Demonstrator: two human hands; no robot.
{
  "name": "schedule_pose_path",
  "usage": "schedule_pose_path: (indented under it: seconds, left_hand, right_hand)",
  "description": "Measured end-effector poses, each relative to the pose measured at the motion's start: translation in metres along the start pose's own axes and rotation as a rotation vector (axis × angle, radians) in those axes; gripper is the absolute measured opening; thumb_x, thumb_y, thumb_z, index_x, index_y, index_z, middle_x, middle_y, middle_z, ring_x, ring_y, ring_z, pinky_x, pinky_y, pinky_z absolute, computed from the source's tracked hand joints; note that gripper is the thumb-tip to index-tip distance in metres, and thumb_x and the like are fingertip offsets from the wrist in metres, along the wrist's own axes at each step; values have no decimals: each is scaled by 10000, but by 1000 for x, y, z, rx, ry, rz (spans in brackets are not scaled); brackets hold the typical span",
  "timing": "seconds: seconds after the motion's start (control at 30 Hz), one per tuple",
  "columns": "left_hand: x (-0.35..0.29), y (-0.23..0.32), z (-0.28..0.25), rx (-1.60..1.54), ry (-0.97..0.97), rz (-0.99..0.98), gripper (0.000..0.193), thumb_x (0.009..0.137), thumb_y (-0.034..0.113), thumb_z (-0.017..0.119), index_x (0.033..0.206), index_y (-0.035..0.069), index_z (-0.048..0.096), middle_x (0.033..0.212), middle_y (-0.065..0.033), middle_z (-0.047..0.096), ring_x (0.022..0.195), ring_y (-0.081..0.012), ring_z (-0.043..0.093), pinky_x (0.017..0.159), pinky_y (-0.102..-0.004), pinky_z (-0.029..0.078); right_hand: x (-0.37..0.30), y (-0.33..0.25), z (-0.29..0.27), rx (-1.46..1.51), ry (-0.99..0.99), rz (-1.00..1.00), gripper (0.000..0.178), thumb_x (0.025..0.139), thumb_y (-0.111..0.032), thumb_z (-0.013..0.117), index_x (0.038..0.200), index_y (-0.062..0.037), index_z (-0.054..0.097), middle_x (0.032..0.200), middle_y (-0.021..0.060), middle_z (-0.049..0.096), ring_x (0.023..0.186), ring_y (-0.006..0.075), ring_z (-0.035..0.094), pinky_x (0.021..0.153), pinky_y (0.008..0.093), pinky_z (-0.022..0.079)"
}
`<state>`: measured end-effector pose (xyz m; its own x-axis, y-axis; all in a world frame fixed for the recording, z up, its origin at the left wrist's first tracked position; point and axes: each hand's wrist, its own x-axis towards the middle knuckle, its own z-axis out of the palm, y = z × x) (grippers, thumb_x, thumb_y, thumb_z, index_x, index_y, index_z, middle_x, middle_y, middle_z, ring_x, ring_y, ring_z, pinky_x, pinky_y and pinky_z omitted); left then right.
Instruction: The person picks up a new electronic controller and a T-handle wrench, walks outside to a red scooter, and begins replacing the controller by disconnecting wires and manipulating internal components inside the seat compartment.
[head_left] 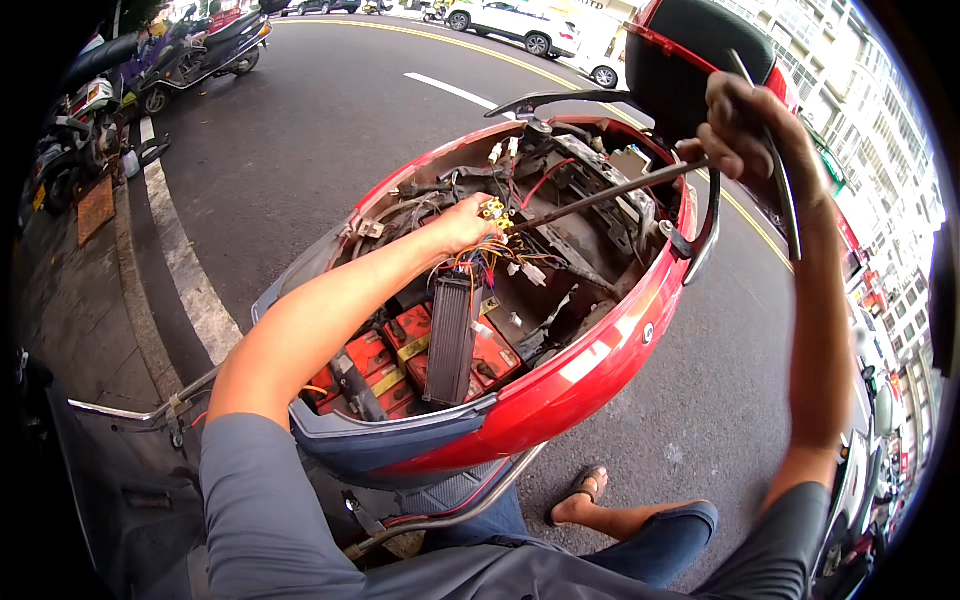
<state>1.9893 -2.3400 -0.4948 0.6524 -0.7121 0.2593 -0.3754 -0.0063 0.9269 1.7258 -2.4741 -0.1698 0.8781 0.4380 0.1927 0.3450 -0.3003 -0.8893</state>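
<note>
My right hand (750,130) is raised at the upper right, closed round the crossbar of a T-handle wrench (620,188). Its long shaft slants down to the left, and the tip meets the yellow terminals (497,213) on the end of a finned black controller (453,340). At that same end my left hand (465,222) grips the terminal block; its fingertips are partly hidden. Thin coloured wires (480,255) spill out below the hand. The controller rests tilted over red batteries (400,340) inside the opened red scooter body (590,370).
The scooter's seat (700,60) is tipped up at the far end, beside a black grab rail (705,240). Loose white connectors (530,272) and cables lie in the bay. Parked scooters (200,55) stand at the left kerb; a white car (515,28) is across the road.
</note>
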Motion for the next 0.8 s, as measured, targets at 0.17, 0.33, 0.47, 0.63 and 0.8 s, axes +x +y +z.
schedule_pose_path:
  seconds: [0.17, 0.33, 0.47, 0.63, 0.8]
  left_hand:
    - [-12, 47, 21, -128, -114, -92, 715, 745, 47, 733, 1344, -47, 354, 1024, -140, 609, 887, -152, 597, 789, -283, 488]
    - [-5, 16, 6, -35, -32, -34, 687, 740, 32, 721, 1326, -60, 374, 1077, -147, 598, 928, -189, 587, 822, -293, 482]
    - [-12, 30, 10, -160, -75, -99, 664, 752, 34, 705, 1329, -40, 386, 1073, -130, 596, 931, -181, 584, 813, -289, 486]
    - [-12, 30, 2, -241, -97, -122, 672, 775, 22, 698, 1344, -50, 349, 1140, -141, 581, 970, -187, 588, 844, -295, 492]
    - [-13, 28, 9, -326, -119, -86, 730, 749, 86, 716, 1356, -56, 337, 1157, -132, 564, 1037, -177, 550, 890, -289, 449]
  right_hand:
    - [-9, -32, 1, -1805, 442, -259, 208, 943, -190, 542, 1036, -18, 615, 957, 72, 629, 932, 193, 617, 847, 319, 460]
    - [59, 48, 38, 525, 822, -731, 460, 970, -452, 452, 1068, -20, 580, 828, 51, 637, 752, 190, 587, 729, 299, 441]
    - [38, 85, 12, 556, 422, -597, 472, 971, -483, 408, 962, -37, 562, 606, -4, 425, 478, 116, 391, 586, 315, 396]
    - [35, 98, 17, 631, 799, -538, 544, 960, -551, 367, 962, -29, 519, 642, 7, 415, 449, 113, 333, 534, 300, 349]
    - [31, 114, 22, 423, 1182, -755, 509, 937, -549, 449, 940, -43, 505, 732, 29, 461, 595, 113, 392, 593, 254, 359]
